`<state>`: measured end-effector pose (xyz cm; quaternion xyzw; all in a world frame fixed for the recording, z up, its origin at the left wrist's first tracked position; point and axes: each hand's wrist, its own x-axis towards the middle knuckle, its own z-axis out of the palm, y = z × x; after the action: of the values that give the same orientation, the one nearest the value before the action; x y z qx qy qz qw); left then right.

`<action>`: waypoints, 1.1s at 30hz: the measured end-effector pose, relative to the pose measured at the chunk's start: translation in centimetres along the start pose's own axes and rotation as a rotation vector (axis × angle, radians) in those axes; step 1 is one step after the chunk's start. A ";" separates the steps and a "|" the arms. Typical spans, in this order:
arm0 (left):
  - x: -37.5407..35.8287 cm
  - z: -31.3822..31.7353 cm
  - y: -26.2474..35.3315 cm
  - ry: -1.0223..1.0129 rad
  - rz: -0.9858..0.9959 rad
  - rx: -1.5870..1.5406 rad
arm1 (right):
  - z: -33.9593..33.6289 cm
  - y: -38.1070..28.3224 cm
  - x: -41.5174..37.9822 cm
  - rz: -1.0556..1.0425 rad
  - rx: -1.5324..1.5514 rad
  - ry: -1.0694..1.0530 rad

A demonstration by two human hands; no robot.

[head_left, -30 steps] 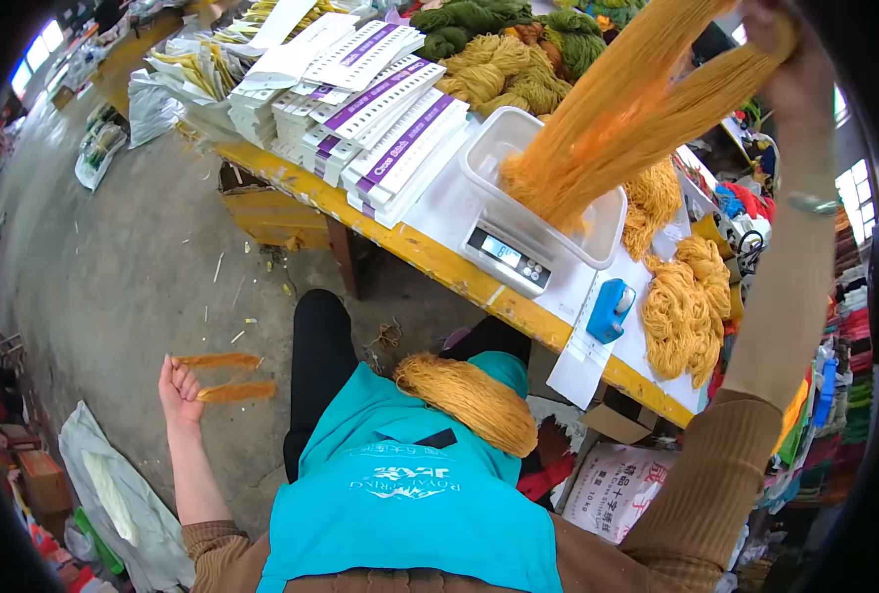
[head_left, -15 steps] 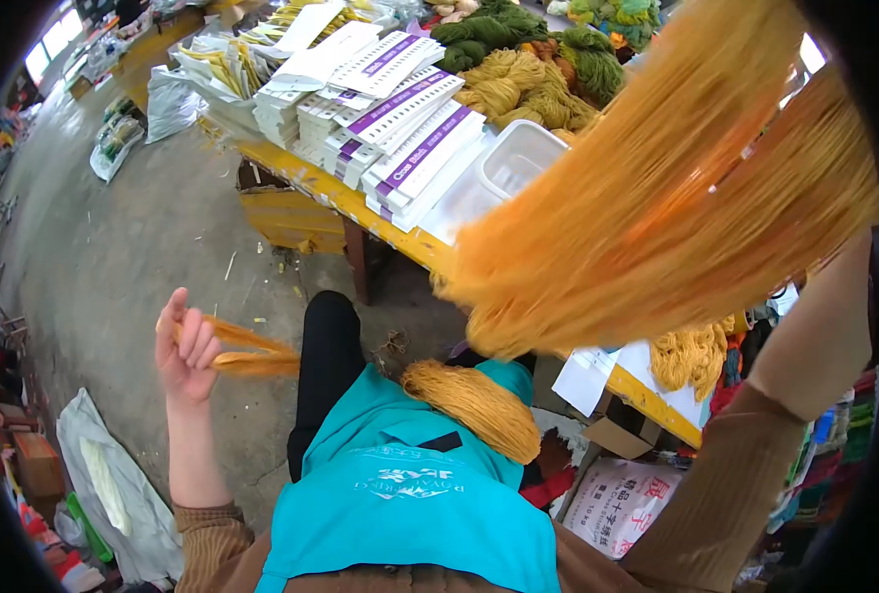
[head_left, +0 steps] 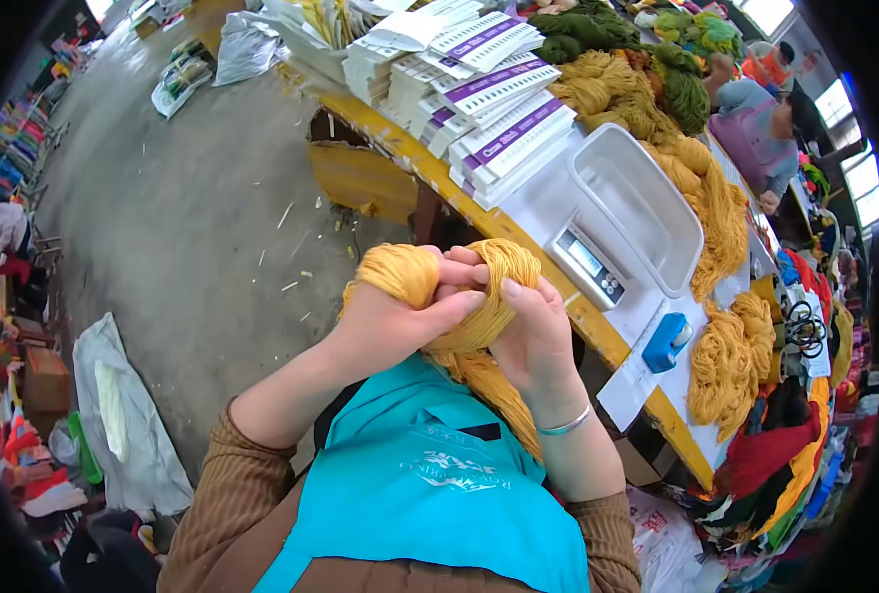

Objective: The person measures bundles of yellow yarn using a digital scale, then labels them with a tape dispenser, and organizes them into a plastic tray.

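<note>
Close together above my lap, my left hand [head_left: 375,326] and my right hand [head_left: 538,336] are both closed on a golden-yellow thread hank [head_left: 504,262]. Part of the hank loops over the back of my left hand, and the rest bunches between the fingers of both hands. The fingertips meet in the middle of the bundle. Another length of golden thread [head_left: 489,390] hangs below or lies across my turquoise apron [head_left: 439,465], partly hidden by my hands.
A yellow-edged table [head_left: 598,331] bears stacks of printed cards [head_left: 514,128], a clear plastic tray [head_left: 647,217], a digital scale [head_left: 588,267], a blue tape dispenser [head_left: 667,343] and thread hanks [head_left: 721,366]. Another person [head_left: 756,128] sits across it. A grey bag [head_left: 128,415] lies on the floor.
My right hand has come down from the upper right with the large spread of thread, now gathered. My left hand has moved in from the left to meet it. The view has shifted.
</note>
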<state>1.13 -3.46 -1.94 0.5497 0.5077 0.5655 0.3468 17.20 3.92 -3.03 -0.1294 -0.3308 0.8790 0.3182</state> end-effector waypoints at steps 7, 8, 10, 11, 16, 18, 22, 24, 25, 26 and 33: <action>-0.5 1.3 -2.3 -0.043 -0.158 -0.086 | -1.5 1.9 -1.0 -0.084 -0.098 0.164; -0.6 1.4 -2.6 -0.027 -0.176 -0.111 | -1.7 2.0 -1.1 -0.082 -0.063 0.204; -0.6 1.7 -3.1 -0.013 -0.197 -0.135 | -2.1 2.1 -1.3 -0.067 0.011 0.214; -0.6 2.0 -3.3 0.014 -0.222 -0.198 | -2.2 2.2 -1.3 -0.054 0.082 0.221; -0.4 2.6 -3.3 -0.029 -0.182 -0.123 | -3.4 3.1 -1.5 -0.078 0.017 0.236; -0.4 3.1 -3.1 -0.013 -0.266 -0.137 | -3.5 3.1 -1.6 -0.073 0.016 0.238; -0.4 3.4 -3.7 -0.018 -0.275 -0.131 | -3.8 3.0 -1.8 -0.090 0.082 0.279; -0.3 3.5 -4.0 0.003 -0.146 -0.079 | -4.0 3.0 -1.9 -0.088 0.124 0.284; -0.3 3.5 -4.2 0.001 -0.149 -0.079 | -4.0 3.1 -2.0 -0.097 0.108 0.288; -0.3 3.6 -4.4 -0.004 -0.148 -0.079 | -4.0 3.2 -2.1 -0.106 0.091 0.293; -0.4 3.6 -4.5 0.010 -0.239 -0.093 | -4.5 3.5 -2.2 -0.181 -0.050 0.370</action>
<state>3.98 -2.07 -6.80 0.4658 0.5444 0.5458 0.4345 19.21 2.69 -8.72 -0.2663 -0.2986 0.7997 0.4478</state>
